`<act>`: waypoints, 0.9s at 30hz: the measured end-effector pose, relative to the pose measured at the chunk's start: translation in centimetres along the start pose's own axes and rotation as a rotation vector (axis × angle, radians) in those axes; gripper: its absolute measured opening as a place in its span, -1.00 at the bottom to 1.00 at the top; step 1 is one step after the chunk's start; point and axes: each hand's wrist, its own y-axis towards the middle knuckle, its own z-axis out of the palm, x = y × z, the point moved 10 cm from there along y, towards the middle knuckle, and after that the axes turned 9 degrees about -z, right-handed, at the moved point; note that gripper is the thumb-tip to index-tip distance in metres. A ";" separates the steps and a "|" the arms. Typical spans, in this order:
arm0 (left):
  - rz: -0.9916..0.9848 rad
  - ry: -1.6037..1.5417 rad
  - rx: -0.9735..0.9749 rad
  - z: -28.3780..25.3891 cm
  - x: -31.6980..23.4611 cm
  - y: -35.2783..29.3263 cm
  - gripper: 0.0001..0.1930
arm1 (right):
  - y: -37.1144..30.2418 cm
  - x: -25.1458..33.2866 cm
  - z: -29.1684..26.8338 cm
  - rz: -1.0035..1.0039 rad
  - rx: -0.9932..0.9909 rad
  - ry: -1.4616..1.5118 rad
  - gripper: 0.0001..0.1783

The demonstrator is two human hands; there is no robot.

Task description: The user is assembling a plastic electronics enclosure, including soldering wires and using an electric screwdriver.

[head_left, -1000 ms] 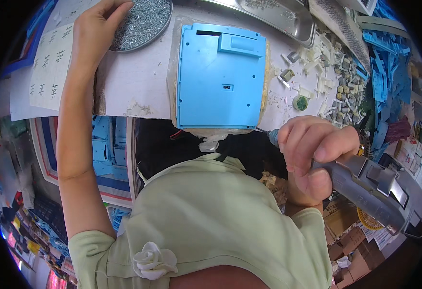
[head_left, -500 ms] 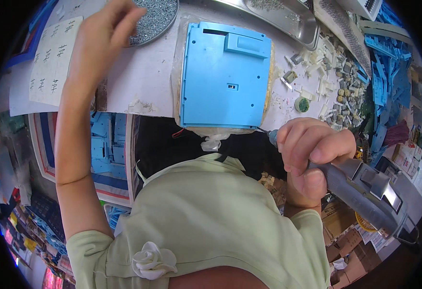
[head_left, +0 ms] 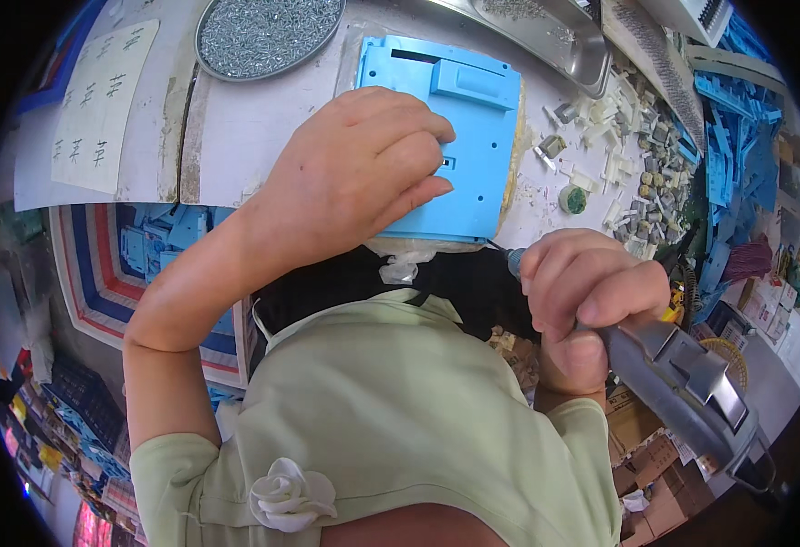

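A flat blue plastic housing (head_left: 459,196) with small holes and a raised block lies on a padded, plastic-wrapped support at the table's front edge. Over its left half is my left hand (head_left: 363,164), fingers curled together; whatever they pinch, if anything, is hidden. My right hand (head_left: 592,292) grips a grey electric screwdriver (head_left: 678,378) just right of the housing's lower corner. Its thin bit points left at that corner; whether the two touch I cannot tell. Beyond my left hand, a round metal dish (head_left: 268,36) holds many small silver screws.
Small motors and white plastic parts (head_left: 614,164) litter the right of the table. A long metal tray (head_left: 582,55) stands at the back. A striped bag (head_left: 99,283) of blue parts sits below the left edge; more blue pieces (head_left: 737,137) pile up at far right.
My left hand has come from the screw dish, right and nearer, to above the blue housing. The screwdriver's body has tilted a little lower, still in my right hand.
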 end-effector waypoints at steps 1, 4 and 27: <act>-0.013 0.002 0.011 0.1 0.2 0.0 -0.75 | 0.0 0.0 0.1 -0.002 0.008 -0.007 -0.68; -0.048 0.022 0.036 -0.1 0.3 0.2 -0.76 | 0.2 -0.2 0.2 0.008 0.020 -0.007 -0.69; -0.095 -0.070 0.072 0.9 1.4 -0.4 -0.75 | 4.6 -2.5 1.5 0.011 0.245 -0.060 -0.69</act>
